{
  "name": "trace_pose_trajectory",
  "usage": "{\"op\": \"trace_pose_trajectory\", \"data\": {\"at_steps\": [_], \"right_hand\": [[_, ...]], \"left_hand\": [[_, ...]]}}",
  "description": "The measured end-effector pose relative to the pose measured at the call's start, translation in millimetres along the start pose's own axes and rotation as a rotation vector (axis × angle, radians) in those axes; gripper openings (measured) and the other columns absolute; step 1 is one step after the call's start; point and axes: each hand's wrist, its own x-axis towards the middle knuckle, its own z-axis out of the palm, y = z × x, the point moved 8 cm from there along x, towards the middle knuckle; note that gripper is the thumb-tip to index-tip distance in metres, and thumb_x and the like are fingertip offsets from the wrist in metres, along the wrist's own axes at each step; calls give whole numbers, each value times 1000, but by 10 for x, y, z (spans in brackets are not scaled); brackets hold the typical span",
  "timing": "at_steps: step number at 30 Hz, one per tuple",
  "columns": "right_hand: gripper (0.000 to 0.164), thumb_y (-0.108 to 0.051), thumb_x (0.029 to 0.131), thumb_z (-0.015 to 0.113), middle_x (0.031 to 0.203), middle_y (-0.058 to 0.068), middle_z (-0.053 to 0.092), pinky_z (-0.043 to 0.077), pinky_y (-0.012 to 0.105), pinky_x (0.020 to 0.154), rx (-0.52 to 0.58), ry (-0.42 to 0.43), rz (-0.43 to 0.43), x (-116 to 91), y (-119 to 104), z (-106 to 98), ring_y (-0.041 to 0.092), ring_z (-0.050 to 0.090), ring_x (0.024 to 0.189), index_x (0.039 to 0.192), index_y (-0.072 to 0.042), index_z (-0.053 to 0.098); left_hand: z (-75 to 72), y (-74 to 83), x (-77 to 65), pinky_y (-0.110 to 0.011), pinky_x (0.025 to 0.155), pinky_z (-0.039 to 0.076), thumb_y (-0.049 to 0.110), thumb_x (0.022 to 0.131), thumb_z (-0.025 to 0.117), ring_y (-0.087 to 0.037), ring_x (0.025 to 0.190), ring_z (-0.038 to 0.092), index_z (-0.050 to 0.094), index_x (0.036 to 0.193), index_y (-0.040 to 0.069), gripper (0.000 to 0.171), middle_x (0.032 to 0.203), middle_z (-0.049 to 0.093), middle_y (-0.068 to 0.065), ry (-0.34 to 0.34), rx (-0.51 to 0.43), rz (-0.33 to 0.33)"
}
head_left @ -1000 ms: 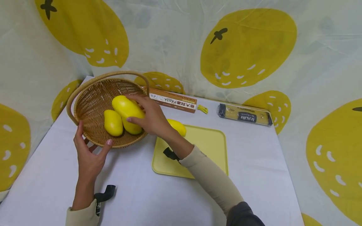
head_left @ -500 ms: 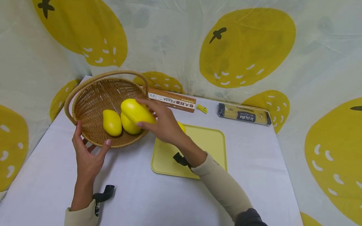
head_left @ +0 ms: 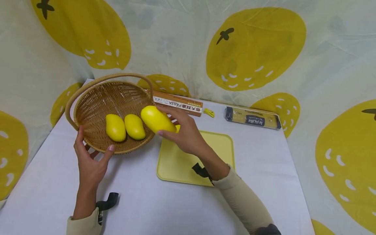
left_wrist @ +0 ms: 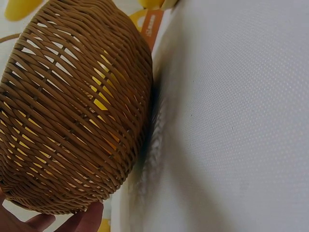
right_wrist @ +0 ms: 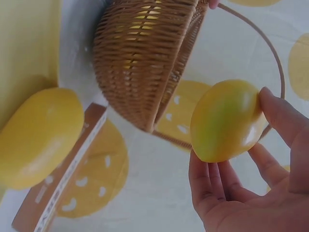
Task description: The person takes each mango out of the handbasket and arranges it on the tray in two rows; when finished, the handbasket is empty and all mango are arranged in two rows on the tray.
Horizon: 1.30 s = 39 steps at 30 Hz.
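A wicker basket (head_left: pixel 98 101) with an arched handle leans toward me at the left of the table, two yellow mangoes (head_left: pixel 115 127) lying side by side in it. My left hand (head_left: pixel 91 166) holds its front left edge, and fingers (left_wrist: pixel 89 218) touch the weave in the left wrist view. My right hand (head_left: pixel 188 133) grips a third mango (head_left: pixel 155 118) between thumb and fingers, raised at the basket's right rim. Another mango (right_wrist: pixel 43 137) rests on the pale yellow tray (head_left: pixel 185 174); in the head view the right hand mostly hides it.
Behind the tray lie a pasta box (head_left: pixel 179 103), a small yellow packet (head_left: pixel 209 113) and a dark-ended spaghetti pack (head_left: pixel 253 118). A fruit-print curtain (head_left: pixel 176 39) hangs along the table's back. White cloth (head_left: pixel 264 182) covers the table.
My right hand has lifted a mango off the others in the basket and carried it rightward to the rim. The left hand stays at the basket's edge.
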Motion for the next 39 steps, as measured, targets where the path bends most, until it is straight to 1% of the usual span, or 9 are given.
{"op": "trace_pose_trajectory", "data": {"at_steps": [6,12,16,20,25,31,35,39], "right_hand": [[72,-21,91,86,155,-12,57,56,42,100,43,2,54,-112,158,-133,15,59,127,155,-32,56],[70,-21,91,86,152,-11,59,55,46,103,60,8,123,-229,317,-275,18,60,123,154,-34,57],[71,-21,91,86,152,-10,59,55,47,103,67,16,148,-307,402,-366,19,61,122,154,-32,57],[71,-20,91,86,152,-11,59,54,49,102,75,20,167,-400,487,-458,21,61,121,154,-33,56],[72,-20,91,86,152,-10,60,53,51,102,64,24,201,-537,623,-585,26,61,120,154,-35,56],[71,-22,91,86,150,-5,61,52,51,105,30,20,287,-718,846,-712,29,62,121,154,-38,55],[71,-24,92,85,145,0,64,51,52,106,16,21,325,-814,952,-782,32,63,121,154,-37,55],[70,-24,92,85,144,3,65,51,52,106,-5,22,338,-890,1044,-844,32,63,120,154,-36,56]], "left_hand": [[-7,-11,5,-27,107,43,19,89,82,-31,149,37,16,169,41,107,173,18,11,1,-8,12],[-18,-14,0,-26,105,43,19,89,82,-33,147,39,16,169,41,106,173,18,11,2,-13,9],[-24,-10,-1,-25,105,43,18,89,82,-34,146,40,16,169,41,106,173,18,11,1,-24,11],[-23,-13,-2,-25,105,43,18,89,82,-34,146,40,15,169,40,107,173,17,11,-3,-25,10],[-25,-16,5,-25,106,43,17,89,82,-34,147,39,15,169,39,107,173,17,10,-3,-31,19],[-29,-15,8,-24,106,43,18,89,82,-33,146,40,15,169,40,106,173,17,11,-5,-23,17],[-28,-11,13,-24,106,43,18,90,81,-34,146,40,15,169,40,106,174,17,10,-4,-20,20],[-21,-7,18,-24,106,42,18,90,81,-35,148,39,14,169,39,106,174,17,9,-8,-20,28]]}}
